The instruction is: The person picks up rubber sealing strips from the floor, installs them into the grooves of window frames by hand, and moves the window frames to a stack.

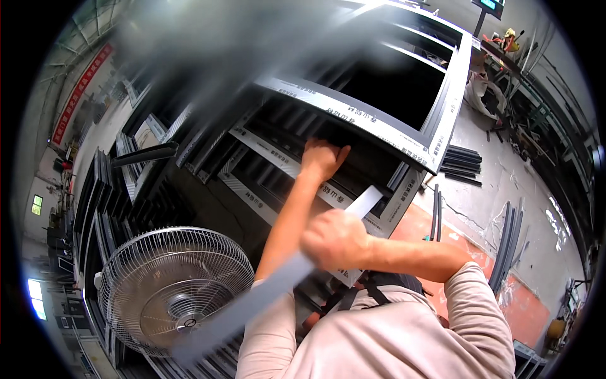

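Note:
A long, flat grey strip (246, 306) slants across in front of me, and my right hand (338, 240) is closed around it near its upper end. Motion blurs both the strip and that hand. Its pale upper end reaches toward a lower metal frame (398, 201). Farther forward, my left hand (323, 159) is under the near edge of a large grey metal frame (353, 112) with white printed film. Its fingers curl in and the thumb points right; the fingertips and whatever they grip are hidden in the dark gap.
A round wire-caged fan (180, 290) stands close at my left. Stacked dark frames (104, 196) lie beyond it. Black profiles (462, 165) and long strips (506, 243) lie on the floor at right. A grey blur covers the upper left.

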A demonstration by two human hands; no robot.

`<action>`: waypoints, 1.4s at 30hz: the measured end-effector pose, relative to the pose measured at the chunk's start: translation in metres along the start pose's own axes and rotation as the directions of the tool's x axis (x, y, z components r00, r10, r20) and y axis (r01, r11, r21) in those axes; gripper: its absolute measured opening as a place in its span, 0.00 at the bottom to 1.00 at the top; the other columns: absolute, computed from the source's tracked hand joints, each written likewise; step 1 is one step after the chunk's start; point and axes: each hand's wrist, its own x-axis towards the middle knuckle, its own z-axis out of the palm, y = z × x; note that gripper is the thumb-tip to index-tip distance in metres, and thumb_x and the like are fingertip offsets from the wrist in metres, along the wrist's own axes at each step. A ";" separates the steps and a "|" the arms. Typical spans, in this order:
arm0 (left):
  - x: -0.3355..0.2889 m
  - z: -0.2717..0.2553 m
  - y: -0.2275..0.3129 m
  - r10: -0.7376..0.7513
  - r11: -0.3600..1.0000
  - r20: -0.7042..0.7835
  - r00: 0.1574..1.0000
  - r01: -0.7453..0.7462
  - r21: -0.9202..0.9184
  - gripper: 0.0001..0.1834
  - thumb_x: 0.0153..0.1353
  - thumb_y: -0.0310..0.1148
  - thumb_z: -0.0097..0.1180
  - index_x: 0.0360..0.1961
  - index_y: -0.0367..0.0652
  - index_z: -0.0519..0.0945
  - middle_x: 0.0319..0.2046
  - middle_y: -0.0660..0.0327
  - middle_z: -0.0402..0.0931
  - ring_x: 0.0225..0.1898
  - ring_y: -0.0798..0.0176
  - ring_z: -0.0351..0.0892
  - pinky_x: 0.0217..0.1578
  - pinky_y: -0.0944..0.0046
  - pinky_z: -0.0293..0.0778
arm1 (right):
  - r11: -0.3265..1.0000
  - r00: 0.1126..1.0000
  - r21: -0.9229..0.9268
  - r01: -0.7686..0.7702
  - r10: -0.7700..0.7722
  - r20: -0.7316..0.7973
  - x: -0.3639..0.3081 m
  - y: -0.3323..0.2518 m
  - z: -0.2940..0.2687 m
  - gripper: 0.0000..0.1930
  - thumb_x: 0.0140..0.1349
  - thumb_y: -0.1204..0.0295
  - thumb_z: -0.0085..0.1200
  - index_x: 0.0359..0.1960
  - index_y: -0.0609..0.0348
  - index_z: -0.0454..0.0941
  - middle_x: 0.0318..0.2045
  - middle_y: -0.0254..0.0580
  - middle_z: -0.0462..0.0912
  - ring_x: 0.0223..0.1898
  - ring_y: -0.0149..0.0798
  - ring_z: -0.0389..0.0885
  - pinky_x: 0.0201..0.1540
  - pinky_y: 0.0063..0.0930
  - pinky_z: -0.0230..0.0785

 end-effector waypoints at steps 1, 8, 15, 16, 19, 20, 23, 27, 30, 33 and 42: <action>0.001 0.000 -0.001 0.000 1.000 0.001 1.000 0.000 0.001 0.26 0.67 0.50 0.43 0.28 0.42 0.84 0.29 0.51 0.82 0.35 0.45 0.80 0.41 0.47 0.73 | 0.997 0.998 0.025 0.067 -0.067 -0.010 0.002 -0.008 -0.005 0.08 0.43 0.69 0.57 0.24 0.56 0.73 0.22 0.41 0.78 0.26 0.44 0.80 0.30 0.37 0.73; 0.002 0.009 0.003 -0.153 0.988 0.124 0.980 0.148 0.052 0.29 0.69 0.52 0.40 0.24 0.47 0.86 0.29 0.57 0.83 0.39 0.53 0.80 0.55 0.53 0.64 | 0.995 0.995 0.020 -0.093 0.092 0.030 0.000 0.010 0.006 0.13 0.38 0.67 0.62 0.27 0.54 0.75 0.23 0.37 0.78 0.26 0.45 0.80 0.28 0.39 0.71; 0.006 0.009 -0.003 -0.060 0.997 0.013 0.998 0.060 0.045 0.23 0.68 0.49 0.42 0.40 0.44 0.84 0.36 0.47 0.81 0.40 0.43 0.80 0.44 0.46 0.74 | 1.000 0.999 0.010 -0.025 0.025 -0.030 -0.007 0.040 0.012 0.11 0.40 0.67 0.61 0.23 0.54 0.72 0.22 0.40 0.77 0.25 0.45 0.79 0.29 0.38 0.71; 0.010 -0.001 0.005 -0.116 0.992 0.131 0.985 0.109 0.059 0.22 0.68 0.49 0.43 0.43 0.44 0.83 0.41 0.48 0.81 0.41 0.43 0.80 0.46 0.46 0.73 | 1.000 0.999 -0.011 -0.029 0.028 -0.032 -0.008 0.032 0.008 0.11 0.41 0.67 0.60 0.24 0.54 0.72 0.22 0.39 0.76 0.26 0.44 0.79 0.29 0.37 0.71; 0.002 0.004 -0.002 -0.079 0.996 0.079 0.994 0.076 0.034 0.23 0.68 0.49 0.42 0.44 0.44 0.83 0.43 0.50 0.81 0.42 0.43 0.79 0.47 0.47 0.73 | 0.981 0.984 0.090 0.170 -0.174 0.039 -0.002 0.001 -0.005 0.09 0.43 0.68 0.58 0.23 0.55 0.71 0.22 0.38 0.76 0.26 0.43 0.80 0.29 0.37 0.71; 0.001 0.003 -0.004 -0.112 0.993 0.120 0.986 0.108 0.039 0.23 0.68 0.50 0.42 0.44 0.44 0.83 0.42 0.50 0.81 0.43 0.44 0.79 0.49 0.47 0.71 | 0.969 0.975 0.110 0.222 -0.222 -0.016 -0.007 -0.002 -0.004 0.09 0.44 0.66 0.58 0.23 0.54 0.72 0.22 0.38 0.77 0.25 0.43 0.80 0.28 0.36 0.72; 0.008 -0.007 0.006 -0.150 0.988 0.149 0.977 0.144 0.048 0.24 0.69 0.50 0.42 0.41 0.44 0.84 0.42 0.51 0.82 0.43 0.45 0.80 0.50 0.45 0.70 | 0.965 0.963 -0.183 -0.188 0.217 0.159 -0.033 0.064 0.022 0.08 0.46 0.66 0.58 0.23 0.54 0.74 0.21 0.39 0.78 0.25 0.43 0.80 0.29 0.36 0.73; 0.006 -0.004 0.015 -0.188 0.982 0.295 0.937 0.170 0.083 0.28 0.70 0.52 0.38 0.39 0.42 0.85 0.43 0.50 0.82 0.46 0.46 0.80 0.53 0.43 0.68 | 0.999 0.998 0.012 -0.032 0.031 0.056 -0.025 0.041 -0.002 0.09 0.44 0.67 0.58 0.23 0.55 0.72 0.22 0.41 0.77 0.26 0.45 0.80 0.30 0.39 0.72; 0.015 -0.005 0.009 -0.252 0.967 0.491 0.834 0.205 0.148 0.34 0.71 0.55 0.30 0.39 0.39 0.85 0.42 0.49 0.82 0.48 0.46 0.80 0.56 0.47 0.68 | 0.992 0.998 0.108 0.065 -0.066 0.002 -0.016 0.024 0.002 0.12 0.40 0.67 0.60 0.22 0.54 0.69 0.21 0.37 0.74 0.25 0.44 0.78 0.29 0.39 0.71; 0.012 -0.003 0.004 -0.243 0.970 0.458 0.855 0.206 0.130 0.34 0.71 0.55 0.30 0.39 0.40 0.85 0.39 0.48 0.83 0.44 0.45 0.82 0.53 0.47 0.71 | 0.989 0.999 0.144 -0.020 0.026 -0.037 -0.009 0.022 -0.009 0.15 0.33 0.67 0.62 0.22 0.54 0.69 0.21 0.38 0.74 0.25 0.46 0.77 0.28 0.39 0.71; 0.040 0.011 0.013 -0.233 0.959 -0.096 0.968 0.212 -0.189 0.29 0.66 0.51 0.43 0.19 0.42 0.83 0.20 0.49 0.79 0.26 0.44 0.80 0.32 0.47 0.75 | 0.469 0.731 0.760 -0.450 0.682 0.012 0.019 0.044 -0.119 0.10 0.57 0.73 0.64 0.36 0.60 0.75 0.26 0.32 0.75 0.27 0.23 0.74 0.28 0.23 0.67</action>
